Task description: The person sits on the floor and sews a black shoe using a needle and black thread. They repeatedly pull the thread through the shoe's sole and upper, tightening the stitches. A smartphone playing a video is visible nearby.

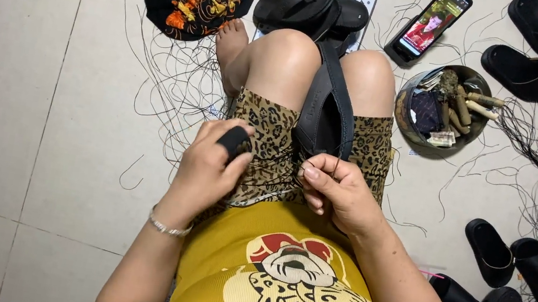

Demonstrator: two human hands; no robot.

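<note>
Sandal strap (326, 102): black, floppy, light; take it near lap end.
Left hand (209, 163): fingers pinch small black pad (235, 141).
Right hand (338, 192): fingers pinch thin, slippery thread (333, 165) w/ strap end.

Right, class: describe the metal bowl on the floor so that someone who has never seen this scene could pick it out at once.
Start from the person's bare knees in the middle of the tiled floor. Just beside the knee on the person's right side sits the round metal bowl, with a lit phone lying beyond it. It is the only container there, filled with small tools and odds and ends, while everything else around it is black sandals and loose thread.
</note>
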